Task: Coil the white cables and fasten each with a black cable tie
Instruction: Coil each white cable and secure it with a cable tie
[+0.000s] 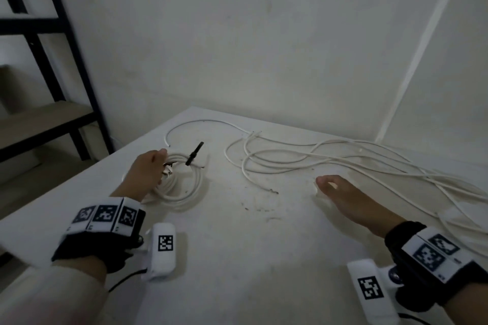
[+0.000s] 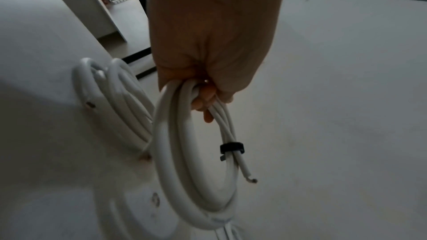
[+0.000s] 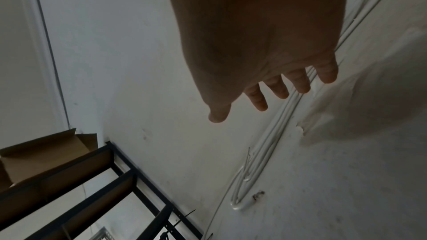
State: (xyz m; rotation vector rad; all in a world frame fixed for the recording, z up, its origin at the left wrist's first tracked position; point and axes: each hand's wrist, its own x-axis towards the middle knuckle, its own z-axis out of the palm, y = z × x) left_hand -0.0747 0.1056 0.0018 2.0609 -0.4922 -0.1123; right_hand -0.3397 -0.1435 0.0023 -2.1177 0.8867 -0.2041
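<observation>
Left hand: the left hand has its fingers curled round one side of a coiled white round-sheathed cable, near the far left corner of the white table top.
Coil held: a black cable tie already binds its turns just below the fingers, with a cut cable end poking out past it.
Second coil: the left wrist view shows another white coil just beside the held one, on the table; I cannot tell whether it is tied.
Right hand: the right hand hovers flat over the middle of the table with fingers straight and spread, holding nothing.
Loose cable: a long uncoiled white cable sprawls in several slack loops from the far edge toward the right edge, its long axis running left to right, just beyond the right hand.
Loose end: one end lies near the far edge, the loops turning back toward the middle.
Spare tie: a black strap-like piece sticks up at a slant by the held coil; it looks like a tie, though it is blurred.
Handling: the cable looks light and springy, stiff enough to hold a curve, likely to unwind if let go.
Where to grip: I would take it near a free end and gather turns into one fist, then cinch the tie across all turns.
Risk: crossed loops may snag when drawn in.
</observation>
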